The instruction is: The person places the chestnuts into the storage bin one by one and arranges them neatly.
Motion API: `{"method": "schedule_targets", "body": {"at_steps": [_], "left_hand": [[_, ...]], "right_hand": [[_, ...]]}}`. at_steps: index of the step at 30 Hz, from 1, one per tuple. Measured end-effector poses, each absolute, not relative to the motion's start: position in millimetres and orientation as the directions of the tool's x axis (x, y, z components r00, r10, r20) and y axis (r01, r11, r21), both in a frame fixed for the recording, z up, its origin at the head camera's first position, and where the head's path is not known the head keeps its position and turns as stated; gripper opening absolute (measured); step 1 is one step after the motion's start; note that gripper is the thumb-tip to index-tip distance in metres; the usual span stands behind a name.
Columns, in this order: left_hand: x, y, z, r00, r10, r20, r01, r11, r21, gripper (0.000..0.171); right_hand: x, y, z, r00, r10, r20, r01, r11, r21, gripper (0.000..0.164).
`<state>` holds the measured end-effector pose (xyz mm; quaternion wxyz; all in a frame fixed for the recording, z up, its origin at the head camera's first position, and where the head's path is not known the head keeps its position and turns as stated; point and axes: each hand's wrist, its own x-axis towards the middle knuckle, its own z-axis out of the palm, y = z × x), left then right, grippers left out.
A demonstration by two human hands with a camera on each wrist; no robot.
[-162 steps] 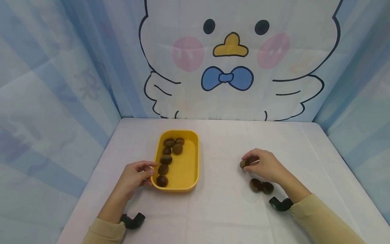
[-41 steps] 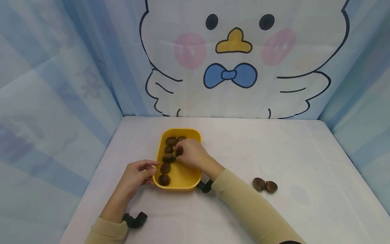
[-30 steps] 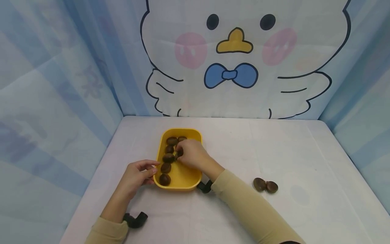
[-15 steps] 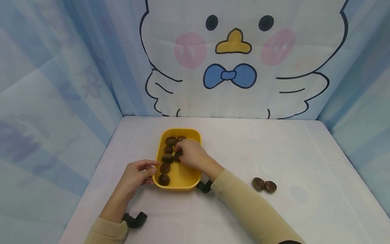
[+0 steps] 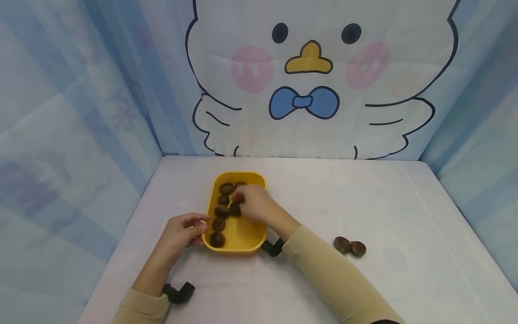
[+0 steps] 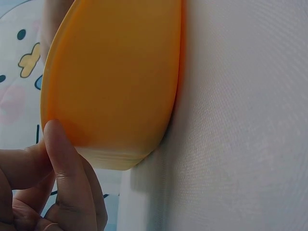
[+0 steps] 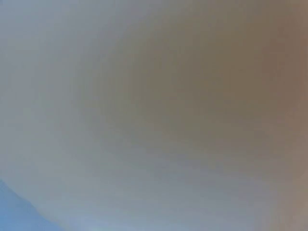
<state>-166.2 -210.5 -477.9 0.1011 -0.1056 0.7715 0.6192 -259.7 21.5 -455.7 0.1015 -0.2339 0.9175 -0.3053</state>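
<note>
A yellow tray holds several brown chestnuts, lined up along its left side and across its far end. My left hand grips the tray's near left rim between thumb and fingers; in the left wrist view, a fingertip lies against the tray wall. Inside the tray, my right hand has its fingers curled at a chestnut in the second column, beside another chestnut. That hand hides part of the tray and the chestnuts under it. The right wrist view is only a blur.
Two chestnuts lie touching on the white table at the right, one chestnut left of the other chestnut. Black wrist-worn devices stick out near the left wrist and right wrist. Printed curtains enclose the table's back and sides.
My right hand has come from the table's right side into the tray with a chestnut. That chestnut has shifted slightly nearer, beside the left column. My left hand stays on the rim.
</note>
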Motion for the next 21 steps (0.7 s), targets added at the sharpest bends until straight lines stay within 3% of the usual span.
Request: {"method": "schedule_targets", "body": {"at_steps": [21], "left_hand": [[-165,-211,-480,-0.958,-0.036,-0.283,-0.284,0.226,0.932,0.035]], "right_hand": [[-256,69,-437,-0.843,-0.526,-0.109,-0.181,0.469,-0.865,0.030]]}}
